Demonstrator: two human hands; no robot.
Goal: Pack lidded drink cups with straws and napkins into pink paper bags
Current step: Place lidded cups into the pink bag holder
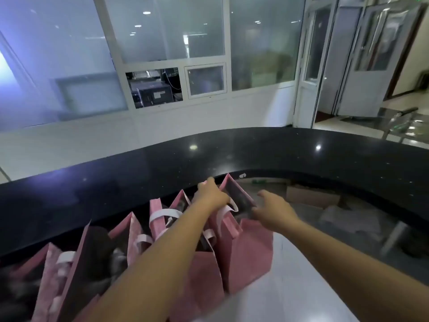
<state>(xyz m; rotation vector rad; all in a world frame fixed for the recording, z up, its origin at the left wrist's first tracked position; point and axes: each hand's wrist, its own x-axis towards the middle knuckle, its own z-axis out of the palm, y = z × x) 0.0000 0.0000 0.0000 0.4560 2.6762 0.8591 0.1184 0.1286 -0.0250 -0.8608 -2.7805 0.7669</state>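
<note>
The left hand reaches out and its fingers curl over the top edge of a pink bag. It holds the bag there. A white handle loops out just under this hand.

The right hand is just beside the same bag, on its other side. Its thumb sticks up and its fingers touch the bag's edge. The picture is blurry, so I cannot tell if this hand is holding the bag or only touching it.

The bag stands up with its top open. Something dark is inside, but I cannot tell what it is.

More pink bags stand in a row on the outer side of the left hand, running back along that arm. They touch each other.

All the bags stand on a white table top under both arms. A shiny black counter curves round past the hands, higher than the table. Little lights shine on it.

Far past the hands is a white wall with big foggy windows. A small open window shows a dark machine. Out past the right hand there is a glass door. A brown box sits low down, near the right hand.
</note>
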